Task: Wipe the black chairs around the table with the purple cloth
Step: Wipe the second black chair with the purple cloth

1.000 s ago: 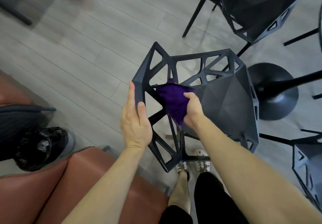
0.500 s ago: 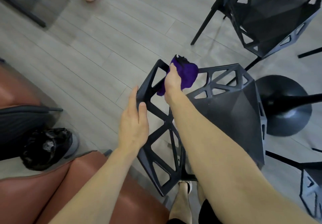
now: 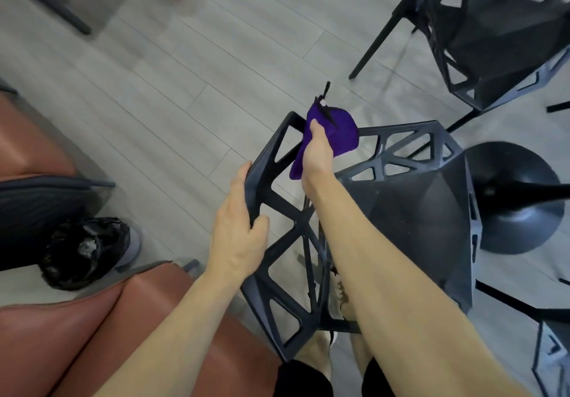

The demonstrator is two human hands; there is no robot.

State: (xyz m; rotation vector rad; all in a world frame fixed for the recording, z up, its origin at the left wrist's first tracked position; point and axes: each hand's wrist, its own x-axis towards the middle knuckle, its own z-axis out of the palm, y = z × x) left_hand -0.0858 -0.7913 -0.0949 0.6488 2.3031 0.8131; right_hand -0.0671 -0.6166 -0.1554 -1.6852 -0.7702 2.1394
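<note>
A black lattice chair (image 3: 410, 211) stands right below me, its open-work backrest toward me. My left hand (image 3: 237, 230) grips the backrest's left edge, thumb on the inner side. My right hand (image 3: 317, 153) holds the purple cloth (image 3: 339, 131) bunched against the far top corner of the backrest frame. Part of the cloth hangs below my palm.
A second black chair (image 3: 493, 35) stands at the top right, and a third chair's frame (image 3: 555, 359) shows at the bottom right. The table's round black base (image 3: 521, 220) sits right of the chair. Brown seats (image 3: 92, 335) and a black bag (image 3: 83, 251) lie left.
My right hand has carried the cloth from the inside of the backrest up to its far top corner. My left hand keeps its grip on the left edge.
</note>
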